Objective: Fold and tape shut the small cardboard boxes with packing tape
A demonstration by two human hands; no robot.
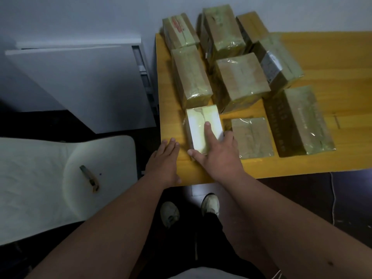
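Two hands reach over the near left part of the yellow desk (261, 170). The right hand (216, 156) lies spread on a small white box (199, 127). The left hand (164, 160) rests flat beside it, fingers together. Many taped boxes (239, 81) sit farther back.

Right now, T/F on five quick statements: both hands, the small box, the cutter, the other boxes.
1. The right hand rests on the small white box. True.
2. The left hand holds a tape roll. False: it lies flat and empty on the yellow table.
3. The utility knife lies on the white chair. True.
4. The other boxes have open flaps. False: they are taped shut.
5. The small white box sits at the table's far edge. False: near edge.
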